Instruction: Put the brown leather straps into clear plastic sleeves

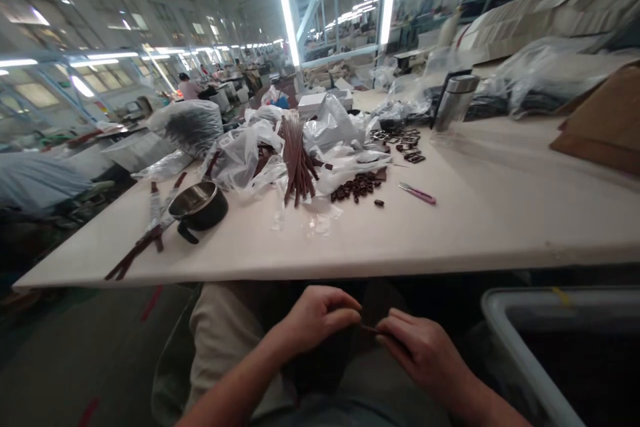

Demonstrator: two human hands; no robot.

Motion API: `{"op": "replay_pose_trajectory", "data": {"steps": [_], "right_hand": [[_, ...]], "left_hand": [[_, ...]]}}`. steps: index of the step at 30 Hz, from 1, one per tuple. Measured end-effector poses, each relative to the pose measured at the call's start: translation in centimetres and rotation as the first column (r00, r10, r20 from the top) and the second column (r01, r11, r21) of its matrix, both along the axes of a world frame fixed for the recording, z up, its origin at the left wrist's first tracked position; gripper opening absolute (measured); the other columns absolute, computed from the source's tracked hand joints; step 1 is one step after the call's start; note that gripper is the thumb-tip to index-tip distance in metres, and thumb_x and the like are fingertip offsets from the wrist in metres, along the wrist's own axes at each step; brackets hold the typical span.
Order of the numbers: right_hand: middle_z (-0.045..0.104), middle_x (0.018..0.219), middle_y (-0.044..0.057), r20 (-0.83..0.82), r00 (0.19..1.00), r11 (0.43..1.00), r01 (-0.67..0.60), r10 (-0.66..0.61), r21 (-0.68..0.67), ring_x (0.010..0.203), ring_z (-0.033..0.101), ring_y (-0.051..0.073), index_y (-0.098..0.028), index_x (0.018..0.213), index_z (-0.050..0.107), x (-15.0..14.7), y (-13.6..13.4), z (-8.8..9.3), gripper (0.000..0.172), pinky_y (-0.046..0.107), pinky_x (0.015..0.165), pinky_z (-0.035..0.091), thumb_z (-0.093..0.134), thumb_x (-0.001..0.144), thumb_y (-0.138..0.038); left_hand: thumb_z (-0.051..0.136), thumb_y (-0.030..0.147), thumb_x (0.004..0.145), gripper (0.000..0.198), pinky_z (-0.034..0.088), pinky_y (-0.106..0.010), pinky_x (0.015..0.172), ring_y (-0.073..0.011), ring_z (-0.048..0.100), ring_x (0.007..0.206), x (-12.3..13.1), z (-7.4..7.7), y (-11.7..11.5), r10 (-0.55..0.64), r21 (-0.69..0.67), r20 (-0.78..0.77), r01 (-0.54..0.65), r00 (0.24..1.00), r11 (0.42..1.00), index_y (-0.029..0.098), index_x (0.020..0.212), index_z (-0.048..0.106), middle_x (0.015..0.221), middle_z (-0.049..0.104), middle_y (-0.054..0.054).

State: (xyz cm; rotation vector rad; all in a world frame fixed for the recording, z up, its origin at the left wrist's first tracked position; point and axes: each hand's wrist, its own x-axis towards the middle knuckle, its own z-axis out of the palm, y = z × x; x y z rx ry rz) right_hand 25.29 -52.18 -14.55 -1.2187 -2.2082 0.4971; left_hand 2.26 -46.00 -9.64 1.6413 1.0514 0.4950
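Note:
Above my lap, just in front of the table edge, my left hand (320,315) and my right hand (417,343) face each other. A thin dark brown strip (370,329) shows in the small gap between their fingertips. My right thumb and forefinger pinch it; the left fingers are closed at its other end, partly hidden. Beyond them on the table lie a bundle of brown straps (299,163), a pile of small dark brown loops (356,187), several dark metal buckles (407,143) and pink-handled thread snips (417,193).
A black-handled metal pot (200,207) stands at the left beside loose brown straps (143,247). Clear plastic bags (240,157) crowd the middle. At the right are a steel flask (456,103), brown cardboard (605,123) and, below the table, a grey bin (510,333).

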Motion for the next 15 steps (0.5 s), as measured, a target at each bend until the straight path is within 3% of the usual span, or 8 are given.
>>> {"op": "replay_pose_trajectory", "data": {"steps": [5, 10, 13, 15], "right_hand": [[0.058, 0.072, 0.002, -0.016, 0.999, 0.998, 0.050, -0.051, -0.034, 0.062, 0.056, 0.014, -0.020, 0.079, 0.062, 0.7, 0.7, -0.2, 0.033, 0.027, 0.057, 0.036, 0.044, 0.103, -0.035], [0.061, 0.076, 0.003, -0.058, 0.997, 0.998, 0.047, -0.050, -0.045, 0.065, 0.057, 0.015, -0.019, 0.083, 0.063, 0.5, 0.6, -0.5, 0.030, 0.026, 0.060, 0.037, 0.045, 0.102, -0.034], [0.061, 0.075, 0.002, -0.102, 0.993, 0.997, 0.053, -0.059, -0.063, 0.065, 0.057, 0.015, -0.019, 0.082, 0.063, 0.4, 0.4, -0.2, 0.026, 0.026, 0.060, 0.037, 0.049, 0.099, -0.032], [0.061, 0.075, 0.002, -0.147, 0.986, 0.994, 0.071, -0.083, -0.086, 0.065, 0.056, 0.015, -0.019, 0.081, 0.062, 0.6, 0.4, 0.4, 0.022, 0.026, 0.060, 0.037, 0.051, 0.097, -0.030]], "left_hand": [[0.068, 0.039, 0.082, 0.028, 0.052, -0.027, 0.071, -0.0172, 0.067, 0.074, -1.0, 2.4, 3.7, 0.194, 0.015, 0.134, -0.198, 0.972, 0.980, 0.016, 0.094, 0.077, 0.079, 0.075, -0.005], [0.071, 0.042, 0.080, 0.032, 0.055, -0.028, 0.071, -0.0170, 0.069, 0.071, 0.9, 3.2, 7.5, 0.171, 0.050, 0.203, -0.184, 0.964, 0.982, 0.013, 0.093, 0.075, 0.082, 0.076, -0.008], [0.062, 0.038, 0.087, 0.033, 0.056, -0.029, 0.068, -0.0181, 0.070, 0.074, 4.1, 3.3, 10.5, 0.084, 0.256, 0.057, -0.096, 0.995, 0.962, 0.012, 0.102, 0.073, 0.088, 0.075, -0.010], [0.055, 0.030, 0.093, 0.031, 0.057, -0.030, 0.074, -0.0186, 0.071, 0.080, 6.7, 3.2, 12.6, 0.068, 0.437, -0.117, -0.010, 0.991, 0.899, 0.012, 0.112, 0.070, 0.098, 0.075, -0.011]]}}
